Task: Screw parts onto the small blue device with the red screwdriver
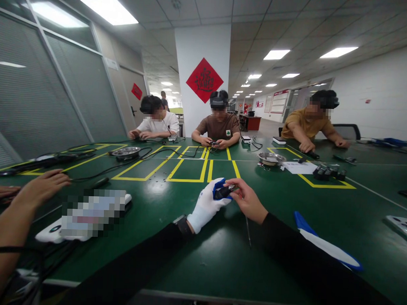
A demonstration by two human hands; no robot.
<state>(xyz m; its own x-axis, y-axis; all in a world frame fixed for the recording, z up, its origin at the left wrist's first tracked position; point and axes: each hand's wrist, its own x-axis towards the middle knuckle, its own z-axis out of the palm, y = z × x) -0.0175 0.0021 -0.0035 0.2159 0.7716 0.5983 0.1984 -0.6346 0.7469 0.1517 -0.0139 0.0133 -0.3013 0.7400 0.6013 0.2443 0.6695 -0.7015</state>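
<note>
My left hand (206,206) wears a white glove with blue-coated fingers. It is closed around a small black plug-like piece (223,192), held above the table. My right hand (249,199), bare, pinches the metal-looking end of that piece; its exact kind is too small to make out. A thin metal rod (248,232) slants down from beneath my right hand. Whether my palm holds the rod or it lies on the table, I cannot tell. A white and blue glove (327,248) lies flat to the right of my right forearm.
The green table (186,263) bears yellow tape outlines. A phone (403,226) lies at right. Metal bowls (271,159) (126,153), white paper (299,168) and black parts (328,173) stand farther back. A white device (88,215), cables and another person's hand (44,187) are at left. Three people sit opposite.
</note>
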